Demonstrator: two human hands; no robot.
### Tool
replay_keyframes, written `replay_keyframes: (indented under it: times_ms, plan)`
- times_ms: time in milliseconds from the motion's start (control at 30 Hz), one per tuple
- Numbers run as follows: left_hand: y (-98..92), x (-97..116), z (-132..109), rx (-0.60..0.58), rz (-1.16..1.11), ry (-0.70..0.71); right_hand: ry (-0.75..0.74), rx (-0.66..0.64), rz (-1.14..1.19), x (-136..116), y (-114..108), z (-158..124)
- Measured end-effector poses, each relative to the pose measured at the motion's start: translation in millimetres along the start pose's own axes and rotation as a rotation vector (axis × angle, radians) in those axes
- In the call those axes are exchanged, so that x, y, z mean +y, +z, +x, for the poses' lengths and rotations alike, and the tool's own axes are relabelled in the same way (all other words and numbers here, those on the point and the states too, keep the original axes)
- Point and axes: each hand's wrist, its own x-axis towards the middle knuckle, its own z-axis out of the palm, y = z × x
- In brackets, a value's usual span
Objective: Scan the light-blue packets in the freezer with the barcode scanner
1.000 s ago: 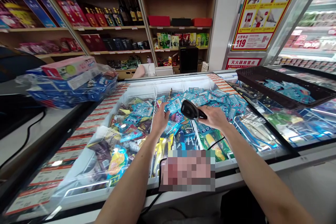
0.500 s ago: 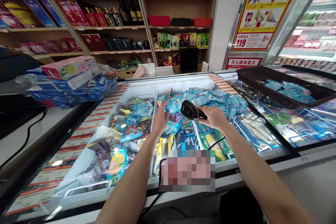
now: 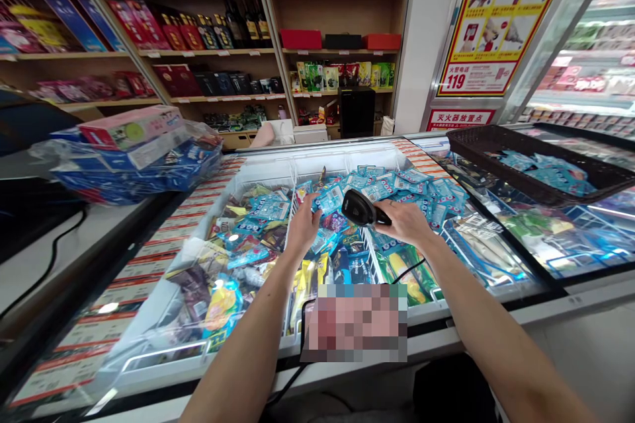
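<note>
Steady, very steady over the freezer: the left hand had the blue packet pinched at its edge between thumb and fingers, printed side up, and it sat just where it had half a second earlier. Across from it, the right hand stayed wrapped around the grip of the black scanner, whose head pointed left toward the packet, near it; whether the two touched, I couldn't tell. No shift in either wrist, no change in the tilt of the scanner! Beneath them lay a heap of similar blue packs, unmoved, spreading toward the freezer's far right corner. A pixelated panel stood at the near edge, between the forearms, its content unreadable, just as before. Off to the right, the dark tray with more blue packs kept its place, and on the left, the plastic-wrapped boxes hadn't budged either.
</note>
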Motion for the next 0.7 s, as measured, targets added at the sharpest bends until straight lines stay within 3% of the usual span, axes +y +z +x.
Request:
replay_keyframes:
  times_ms: [700]
  plan:
    - [-1.5, 1.6, -0.8, -0.013, -0.016, -0.025, -0.045, 0.05, 0.008, 1.4, 4.0, -0.3]
